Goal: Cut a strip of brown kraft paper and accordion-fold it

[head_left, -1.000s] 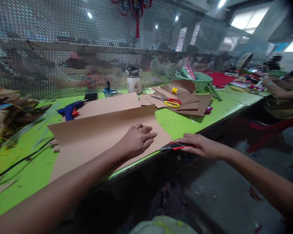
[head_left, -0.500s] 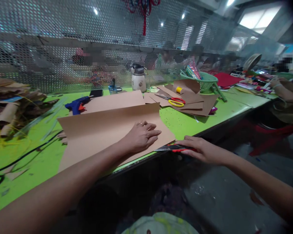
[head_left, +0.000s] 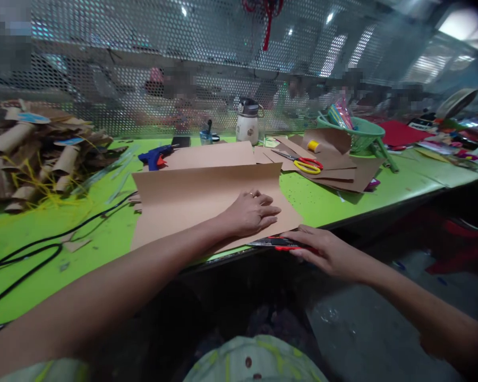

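Observation:
A large sheet of brown kraft paper point(head_left: 183, 212) lies at the front edge of the green table, its far part bent upward. My left hand point(head_left: 255, 213) rests on it with fingers stretched out, wearing a ring. Beside it, at the table's front edge, my right hand point(head_left: 322, 248) grips a red and black utility knife point(head_left: 284, 244). The silver blade points left and lies along the paper's near edge; whether it goes under the sheet I cannot tell.
Behind the sheet are a blue glue gun point(head_left: 156, 157), a white bottle point(head_left: 247, 127) and scissors point(head_left: 302, 163) on brown paper pieces point(head_left: 334, 172). A green basket point(head_left: 368, 139) stands farther right. Paper rolls point(head_left: 32, 159) are heaped at left, near a black cord point(head_left: 27, 245).
The view has turned left, so the table things appear farther right. Relative to the paper, my right hand has slid the utility knife left along the near edge. My left hand stays on the sheet.

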### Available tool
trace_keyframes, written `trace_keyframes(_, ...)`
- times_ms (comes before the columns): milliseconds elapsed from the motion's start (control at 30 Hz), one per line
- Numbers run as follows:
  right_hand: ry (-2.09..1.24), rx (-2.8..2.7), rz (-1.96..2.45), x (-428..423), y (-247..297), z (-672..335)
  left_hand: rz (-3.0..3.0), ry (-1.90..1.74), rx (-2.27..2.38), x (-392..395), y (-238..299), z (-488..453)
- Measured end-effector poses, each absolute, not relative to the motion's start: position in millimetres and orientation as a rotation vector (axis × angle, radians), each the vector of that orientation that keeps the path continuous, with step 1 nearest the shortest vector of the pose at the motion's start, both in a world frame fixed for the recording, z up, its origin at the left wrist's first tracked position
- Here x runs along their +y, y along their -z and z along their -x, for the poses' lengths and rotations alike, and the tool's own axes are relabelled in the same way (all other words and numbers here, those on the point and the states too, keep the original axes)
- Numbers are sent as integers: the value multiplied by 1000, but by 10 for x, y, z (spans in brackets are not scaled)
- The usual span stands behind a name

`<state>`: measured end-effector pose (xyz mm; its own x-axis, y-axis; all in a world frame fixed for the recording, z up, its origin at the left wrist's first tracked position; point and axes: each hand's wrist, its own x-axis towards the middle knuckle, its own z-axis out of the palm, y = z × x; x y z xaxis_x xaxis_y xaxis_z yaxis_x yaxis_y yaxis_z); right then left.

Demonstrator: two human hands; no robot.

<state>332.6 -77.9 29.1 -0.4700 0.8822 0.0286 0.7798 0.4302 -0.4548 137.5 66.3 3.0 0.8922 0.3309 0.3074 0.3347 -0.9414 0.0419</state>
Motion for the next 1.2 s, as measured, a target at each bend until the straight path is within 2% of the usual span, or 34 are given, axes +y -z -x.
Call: trace_keyframes(1200,-495,-2368,1437,-896,-269,-2529,2987,508,-495,618,-47,-1362)
